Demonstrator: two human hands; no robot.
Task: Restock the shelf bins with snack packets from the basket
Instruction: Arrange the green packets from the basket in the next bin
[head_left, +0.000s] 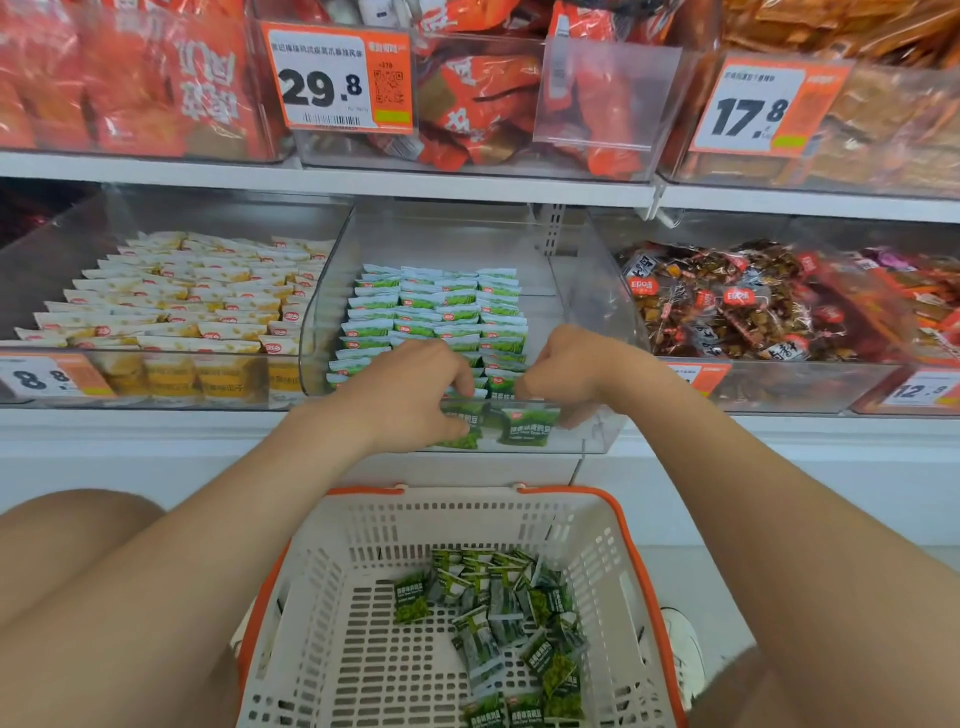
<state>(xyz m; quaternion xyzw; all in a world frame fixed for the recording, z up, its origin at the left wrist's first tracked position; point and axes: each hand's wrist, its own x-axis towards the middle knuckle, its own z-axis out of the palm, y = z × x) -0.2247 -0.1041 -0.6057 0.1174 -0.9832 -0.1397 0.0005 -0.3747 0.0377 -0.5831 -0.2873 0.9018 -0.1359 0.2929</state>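
A clear shelf bin in the middle holds neat rows of small green snack packets. Both my hands reach over its front wall into the front row. My left hand has its fingers curled down onto green packets at the bin's front. My right hand is curled too, pinching packets beside it. Below, a white basket with an orange rim stands on the floor and holds several loose green packets piled at its right side.
A bin of yellow-white packets sits to the left, a bin of dark brown packets to the right. Red packet bins with price tags fill the shelf above. My knees flank the basket.
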